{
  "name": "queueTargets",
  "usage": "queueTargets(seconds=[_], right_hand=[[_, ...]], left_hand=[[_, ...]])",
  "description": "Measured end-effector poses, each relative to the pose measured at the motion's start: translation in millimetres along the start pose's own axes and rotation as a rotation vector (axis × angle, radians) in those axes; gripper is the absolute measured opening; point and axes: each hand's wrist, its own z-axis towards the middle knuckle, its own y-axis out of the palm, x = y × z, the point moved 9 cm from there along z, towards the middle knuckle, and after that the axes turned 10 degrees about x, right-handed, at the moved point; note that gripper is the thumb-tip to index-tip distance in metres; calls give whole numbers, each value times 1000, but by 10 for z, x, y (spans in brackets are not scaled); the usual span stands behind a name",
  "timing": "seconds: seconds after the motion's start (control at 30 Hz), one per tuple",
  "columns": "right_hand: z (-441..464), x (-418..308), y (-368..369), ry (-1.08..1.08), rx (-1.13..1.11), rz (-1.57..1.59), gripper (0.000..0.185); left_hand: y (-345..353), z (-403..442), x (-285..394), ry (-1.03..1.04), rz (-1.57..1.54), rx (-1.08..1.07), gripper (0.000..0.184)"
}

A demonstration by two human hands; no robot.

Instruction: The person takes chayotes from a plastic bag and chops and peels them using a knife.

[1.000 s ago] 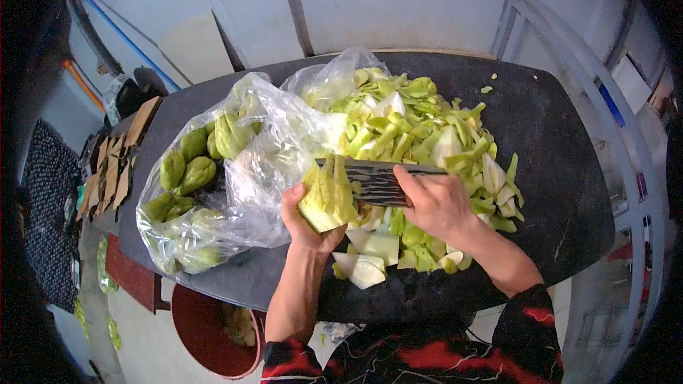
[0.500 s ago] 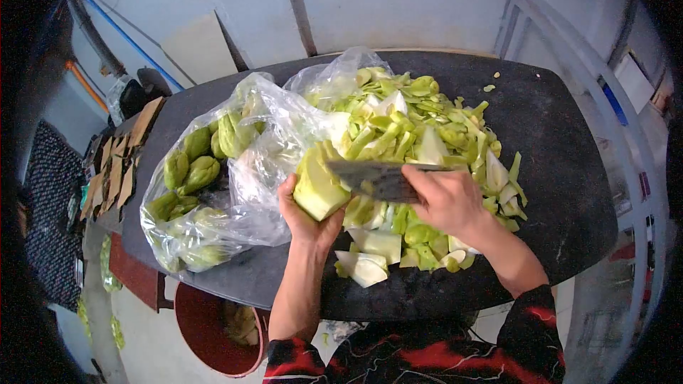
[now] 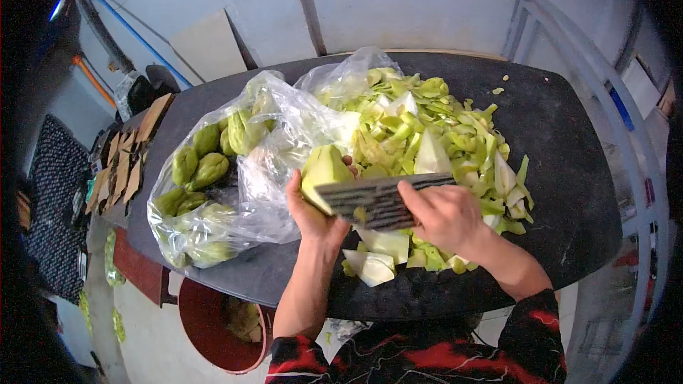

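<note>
Bucket [image 3: 203,320]: standing on the floor, below the near side of the plastic bag [image 3: 265,224], with pale scraps lying inside.
Loose slabs [image 3: 370,267]: resting on the tabletop [image 3: 562,171], right of the bag and nearer the person.
Right hand [image 3: 448,213]: its grip is closing around the end of a broad knife [image 3: 388,203], well to the right of the bag.
Left hand [image 3: 313,217]: its grip is wrapping around the held chayote [image 3: 324,167] from below, a fingertip showing past the far side.
Blade change: it is now slanting over the chayote's lower right side, lower than half a second ago. The ribbed strips of a second ago are no longer showing — trimmed off or turned away — so the paring seems to be advancing.
Chayote look: sitting just beside the bag's right side, showing smooth, flat, pale green facets.
Whole chayotes [image 3: 210,171]: lying in the bag, darker green and wrinkled.
Heap of parings [image 3: 459,124]: spreading right of the bag, mixing green strips with whitish wedges.
Wall [image 3: 405,7]: rising beyond the bag.
</note>
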Motion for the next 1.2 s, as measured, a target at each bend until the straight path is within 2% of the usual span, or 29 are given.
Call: queueTargets(seconds=[0.07, 0.33, 0.57, 0.63, 0.67, 0.7, 0.83, 0.9, 0.97, 1.0, 1.1, 1.13, 1.2], right_hand=[[-8, -190, -4, -151, 71, -14, 38], [1, -373, 7, -234, 86, -143, 42], [-18, -311, 26, -197, 111, -153, 42], [-62, -89, 143, -104, 91, -154, 37], [-100, 80, 195, -43, 84, -138, 40], [-89, 209, 198, 11, 81, -126, 44], [-61, 200, 27, 37, 102, -129, 36], [-16, -24, 9, -49, 60, -70, 37], [-2, -159, -3, -99, 75, -61, 38], [25, -221, -40, -115, 76, -47, 39], [59, -236, -98, -128, 111, -30, 37], [62, -136, -42, -93, 90, -54, 36], [-14, 221, 137, 47, 109, -79, 33]], left_hand=[[-51, 39, -28, -34, -24, -37, 65], [152, -66, -171, -161, -108, -193, 71], [104, -68, -214, -134, -73, -175, 71], [-74, -39, -87, 70, 63, 73, 69], [-91, -15, -76, 36, 1, 35, 67], [-82, -62, -33, 62, 19, 91, 69], [-5, -62, -16, 106, 27, 74, 75], [-64, -54, -16, 112, 52, 84, 77], [25, -59, -50, 72, 166, -104, 78], [51, -45, -80, 21, 112, -194, 79], [52, -88, -144, -25, -3, -234, 80], [26, -179, -140, 32, 20, -80, 80], [-36, -176, -141, 28, 76, -116, 80]])
